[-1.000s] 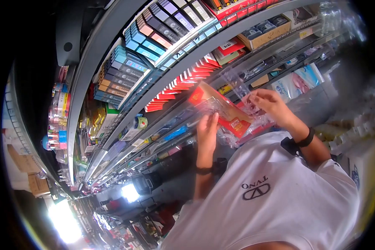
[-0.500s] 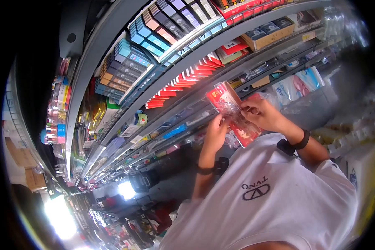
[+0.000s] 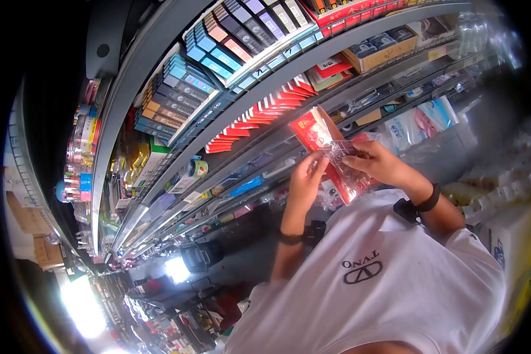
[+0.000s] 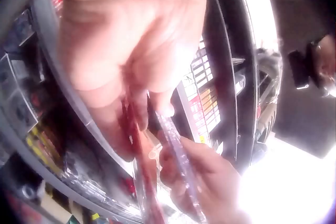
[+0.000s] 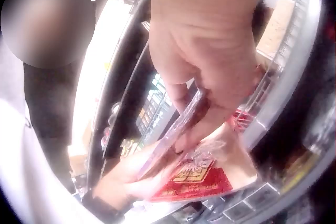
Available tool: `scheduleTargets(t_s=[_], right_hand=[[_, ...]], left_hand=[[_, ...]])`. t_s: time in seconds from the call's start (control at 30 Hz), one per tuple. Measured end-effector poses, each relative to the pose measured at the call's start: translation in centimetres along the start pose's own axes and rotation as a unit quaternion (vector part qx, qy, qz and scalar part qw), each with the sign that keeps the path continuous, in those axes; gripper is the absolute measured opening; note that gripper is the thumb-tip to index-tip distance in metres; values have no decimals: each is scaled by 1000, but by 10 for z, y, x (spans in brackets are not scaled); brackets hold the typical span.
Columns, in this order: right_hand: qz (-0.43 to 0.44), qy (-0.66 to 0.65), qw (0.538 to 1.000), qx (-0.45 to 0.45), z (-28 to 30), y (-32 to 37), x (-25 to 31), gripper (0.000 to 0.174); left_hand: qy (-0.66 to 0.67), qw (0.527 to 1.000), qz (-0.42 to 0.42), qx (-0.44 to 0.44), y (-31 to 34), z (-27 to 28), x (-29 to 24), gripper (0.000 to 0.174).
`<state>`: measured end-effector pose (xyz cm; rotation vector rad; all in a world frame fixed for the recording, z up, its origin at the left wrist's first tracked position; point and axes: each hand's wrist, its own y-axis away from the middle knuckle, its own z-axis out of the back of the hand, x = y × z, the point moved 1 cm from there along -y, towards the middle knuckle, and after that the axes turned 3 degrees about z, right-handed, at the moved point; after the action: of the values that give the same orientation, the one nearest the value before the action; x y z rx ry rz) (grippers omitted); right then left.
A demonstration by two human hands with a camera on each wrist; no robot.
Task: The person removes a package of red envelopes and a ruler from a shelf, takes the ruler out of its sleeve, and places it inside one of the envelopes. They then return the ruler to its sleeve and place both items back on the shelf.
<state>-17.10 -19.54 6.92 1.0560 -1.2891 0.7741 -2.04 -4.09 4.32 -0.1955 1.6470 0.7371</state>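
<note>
In the head view, my left hand (image 3: pixel 304 183) grips a red and cream packet (image 3: pixel 311 131) with gold printing, held slantwise before the chest. Over its front lies a thin clear plastic piece (image 3: pixel 337 151). My right hand (image 3: pixel 379 163) pinches this plastic from the other side. The left wrist view shows the red packet (image 4: pixel 140 169) and the clear plastic (image 4: pixel 181 163) edge-on, both running out from between the left fingers and thumb. From the right wrist, the plastic edge (image 5: pixel 170 132) passes between thumb and fingers, above the packet's gold label (image 5: pixel 194 174).
Grey shelves curve past in front, bearing blue and grey boxes (image 3: pixel 209 53) and a row of red packets (image 3: pixel 259 118). Lower down hang or lie a white and blue bag (image 3: pixel 422 121) and a cardboard tray (image 3: pixel 383 50). A white shirt (image 3: pixel 371 283) is close behind the hands.
The packet has turned and come higher, nearer the shelf. The right hand's clear plastic, held out beyond the packet earlier, now lies over its front, and the hands are closer together.
</note>
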Motion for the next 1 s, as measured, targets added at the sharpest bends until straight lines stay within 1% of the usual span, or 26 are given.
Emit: scheduleTargets(t_s=[0.07, 0.1, 0.17, 0.2, 0.27, 0.37, 0.47, 0.57, 0.67, 0.77, 0.87, 0.97, 1.0], right_hand=[[0, -11, 1000, 11, 2, 2, -6, 31], [-18, -26, 999, -4, 1, 4, -5, 33], [-56, -58, 996, -36, -3, 11, 1, 40], [-59, -54, 997, -24, -2, 11, 2, 42], [-63, -46, 997, 1, 2, 11, 3, 47], [-3, -77, 994, 72, 7, 9, 2, 40], [134, -109, 984, 35, -2, 6, 1, 39], [210, -65, 974, 58, -1, 2, -2, 43], [122, -2, 983, 140, 7, 6, 6, 48], [68, -114, 987, 89, -1, 14, 21, 44], [130, -89, 985, 68, -3, 10, 10, 42], [69, -110, 986, 108, 0, 13, 19, 41], [86, -105, 985, 111, 1, 12, 16, 41]], left_hand=[[56, 998, -35, 5, 0, 2, -2, 33], [84, 995, -53, 8, 0, 3, -3, 36], [71, 994, -77, 13, 0, 4, -6, 39], [65, 994, -90, 16, 0, 3, -8, 41], [80, 992, -92, 22, 1, 2, -11, 38], [79, 992, -100, 27, 3, 0, -15, 32], [74, 992, -97, 34, 3, 0, -17, 27], [75, 992, -90, 36, 3, 1, -14, 26], [68, 994, -81, 36, 3, 3, -12, 27], [55, 995, -79, 31, 4, 1, -15, 28], [54, 996, -66, 25, 5, 2, -15, 31], [67, 995, -57, 46, 6, 2, -16, 34], [73, 994, -56, 57, 6, 3, -16, 35]])
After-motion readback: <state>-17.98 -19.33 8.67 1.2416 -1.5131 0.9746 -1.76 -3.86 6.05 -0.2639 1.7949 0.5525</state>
